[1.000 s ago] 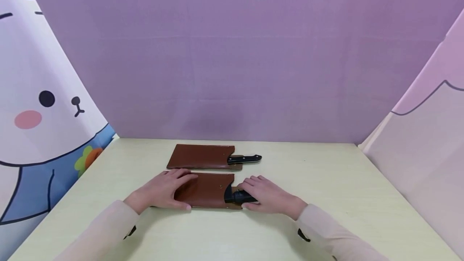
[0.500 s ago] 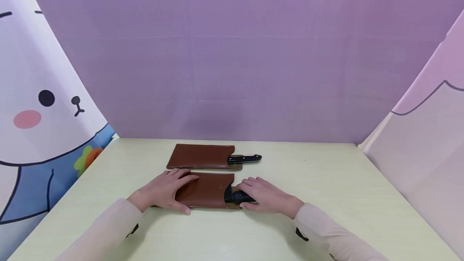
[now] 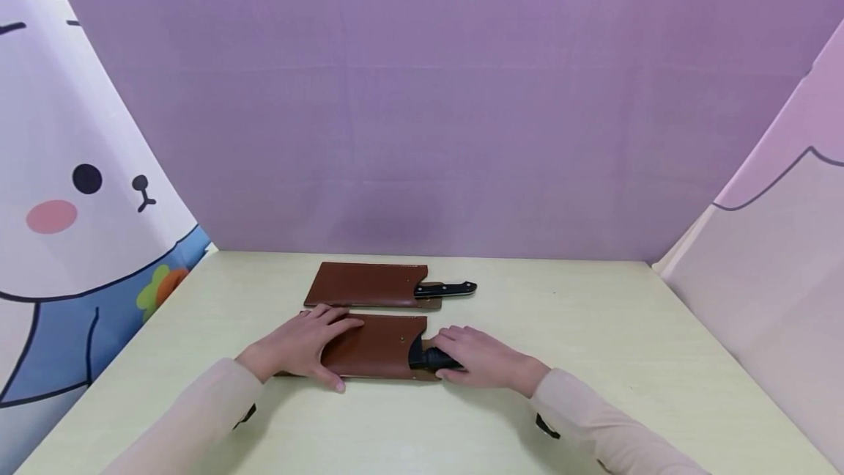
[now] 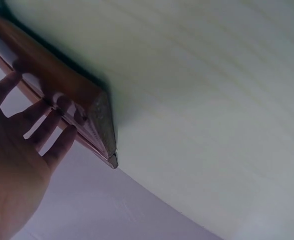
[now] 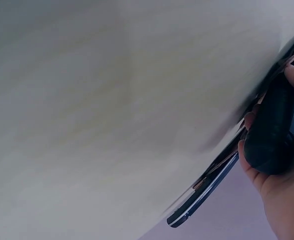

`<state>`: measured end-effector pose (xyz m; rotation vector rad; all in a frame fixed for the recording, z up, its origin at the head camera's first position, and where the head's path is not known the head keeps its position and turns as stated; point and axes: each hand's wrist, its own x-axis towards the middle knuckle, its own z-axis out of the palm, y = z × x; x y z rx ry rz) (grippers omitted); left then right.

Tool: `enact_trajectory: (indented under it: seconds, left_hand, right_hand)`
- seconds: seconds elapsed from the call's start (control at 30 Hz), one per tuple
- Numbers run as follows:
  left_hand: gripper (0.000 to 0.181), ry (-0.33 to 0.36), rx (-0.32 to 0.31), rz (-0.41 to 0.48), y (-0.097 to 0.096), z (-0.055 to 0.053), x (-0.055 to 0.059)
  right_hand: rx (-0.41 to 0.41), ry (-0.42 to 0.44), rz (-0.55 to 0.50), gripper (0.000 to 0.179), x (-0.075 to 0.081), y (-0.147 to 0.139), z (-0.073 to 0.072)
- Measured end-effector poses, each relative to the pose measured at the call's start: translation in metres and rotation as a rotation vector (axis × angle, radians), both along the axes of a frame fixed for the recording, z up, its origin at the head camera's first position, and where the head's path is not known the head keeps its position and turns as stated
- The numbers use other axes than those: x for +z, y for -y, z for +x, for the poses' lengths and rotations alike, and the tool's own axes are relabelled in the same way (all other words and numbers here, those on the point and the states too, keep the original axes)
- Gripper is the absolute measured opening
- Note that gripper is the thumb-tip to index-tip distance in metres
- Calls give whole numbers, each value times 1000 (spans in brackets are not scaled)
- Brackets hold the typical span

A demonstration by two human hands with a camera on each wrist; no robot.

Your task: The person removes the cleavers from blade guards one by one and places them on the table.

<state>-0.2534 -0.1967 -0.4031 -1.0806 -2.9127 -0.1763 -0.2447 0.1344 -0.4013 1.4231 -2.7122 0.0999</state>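
A brown leather knife sheath [image 3: 379, 347] lies flat on the table, its notched mouth to the right. My left hand [image 3: 306, 343] rests across its left part with fingers spread, the thumb over the near edge. In the left wrist view, the fingers of my left hand [image 4: 19, 150] lie fairly straight against the sheath [image 4: 62, 85]. My right hand [image 3: 484, 361] grips the black handle of a knife [image 3: 431, 358], its dark blade mostly inside the sheath. The right wrist view shows that thick handle [image 5: 274, 132] held in my right hand [image 5: 286, 195]; the thumb is partly cut off.
Just behind lies a second brown sheath [image 3: 365, 284] with a smaller knife in it, its riveted black handle [image 3: 455, 289] sticking out to the right. A pale table [image 3: 593, 328] carries everything. A purple backdrop [image 3: 422, 108] stands at its far edge, with printed cloths on both sides.
Both hands stay almost in place. My left hand has shifted very slightly to the right on the sheath, and my right forearm slightly to the left. The sheaths and knives look unmoved.
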Motion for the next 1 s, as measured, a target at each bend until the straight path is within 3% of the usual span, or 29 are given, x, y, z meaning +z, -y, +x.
enact_trajectory:
  seconds: [0.27, 0.5, 1.0]
  left_hand:
    - [101, 29, 9, 7, -1, -1, 0]
    - [102, 69, 25, 14, -1, -2, 1]
    - [100, 12, 1, 15, -1, -3, 0]
  right_hand:
    - [17, 7, -26, 30, -1, 0, -1]
    - [-5, 63, -68, 31, -1, 2, -1]
    - [-30, 172, -167, 28, -3, 4, -4]
